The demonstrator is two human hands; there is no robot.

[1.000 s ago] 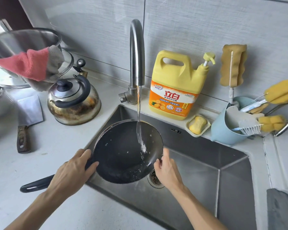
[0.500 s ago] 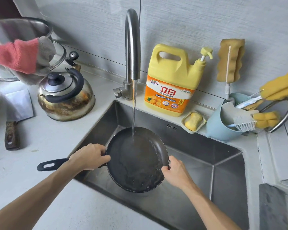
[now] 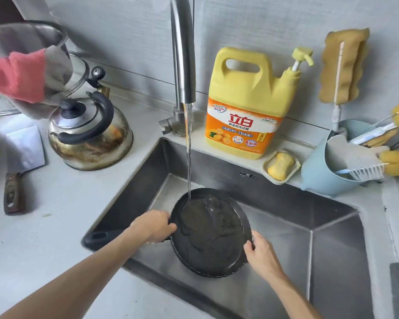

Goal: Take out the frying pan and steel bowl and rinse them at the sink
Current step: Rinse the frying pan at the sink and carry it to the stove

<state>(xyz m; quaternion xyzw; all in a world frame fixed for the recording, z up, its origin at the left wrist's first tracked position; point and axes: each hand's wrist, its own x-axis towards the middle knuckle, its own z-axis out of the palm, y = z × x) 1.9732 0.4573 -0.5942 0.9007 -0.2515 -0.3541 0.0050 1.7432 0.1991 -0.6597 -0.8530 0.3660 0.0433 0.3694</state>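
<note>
While the left hand (image 3: 153, 225) grips the frying pan (image 3: 210, 233) between the hands and the right hand (image 3: 262, 253) pinches its rim, rinse 1 of 2 seems underway; the steel bowl remains.

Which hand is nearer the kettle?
Left. The left hand grips the frying pan by its handle, below-right of the kettle; the right hand holds the opposite rim, farther right.

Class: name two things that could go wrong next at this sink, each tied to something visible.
1. The right hand pinches only the rim of the frying pan; that grip may slip and the pan could drop into the sink.
2. The tap stream strikes near the pan's far edge, so water may splash toward the soap dish.
</note>
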